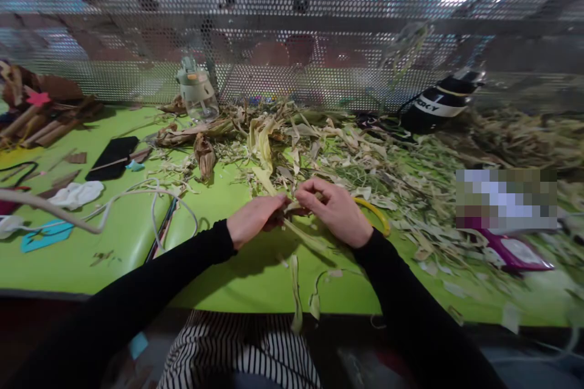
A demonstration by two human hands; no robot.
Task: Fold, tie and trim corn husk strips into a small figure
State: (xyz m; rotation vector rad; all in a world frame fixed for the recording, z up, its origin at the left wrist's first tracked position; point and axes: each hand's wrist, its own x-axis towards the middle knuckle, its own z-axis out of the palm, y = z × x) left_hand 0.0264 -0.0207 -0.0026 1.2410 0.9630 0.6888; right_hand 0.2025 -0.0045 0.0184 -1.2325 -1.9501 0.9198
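Above the green tabletop (210,285), both hands meet over a small bundle of dry husk strips (298,232). My left hand (255,219) is closed on the strips, its thumb pressed to the fingertips, which are partly hidden. Close beside it, my right hand (336,209) pinches the same bundle between thumb and curled fingers. One pale strip trails down to the right beneath my right hand. A yellow-green husk (261,146) stands up from the pile just behind the hands. A loose strip (295,295) hangs over the front edge.
Shredded husks (328,140) cover the back and right. A clear bottle (201,94) and black bottle (435,103) stand by the perforated metal screen (292,61). A phone (112,158), white cable (103,213) and brown sticks lie left; a magenta device (515,252) lies right.
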